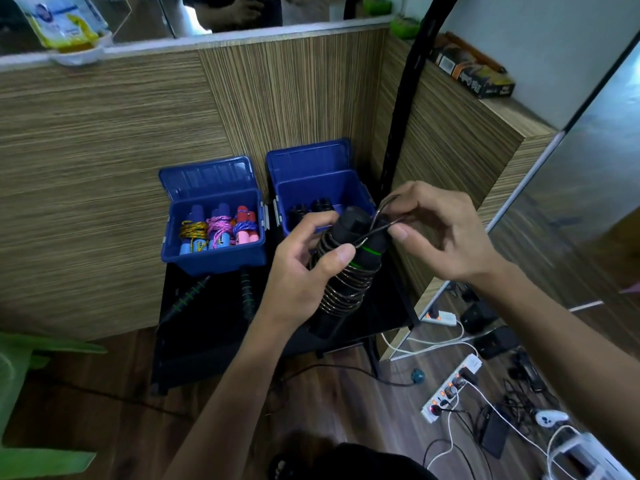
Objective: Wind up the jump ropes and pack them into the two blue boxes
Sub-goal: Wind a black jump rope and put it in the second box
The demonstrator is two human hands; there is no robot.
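My left hand [304, 268] grips a black jump rope [349, 271] with green rings, its two handles side by side and thin cable coiled round them. My right hand [436, 230] pinches the loose end loop of that cable just above the handles. Behind stand two open blue boxes on a black table [207, 327]. The left blue box [214, 258] holds several wound colourful ropes with pastel handles. The right blue box [346, 188] holds black handles, partly hidden by my hands. Another black rope [247, 296] with green rings lies on the table in front of the left box.
A wood-grain partition wall [104, 202] rises behind the boxes. A black pole [398, 133] stands at the right box. A power strip [450, 389], cables and chargers litter the floor at right. A green plastic chair [27, 393] is at left.
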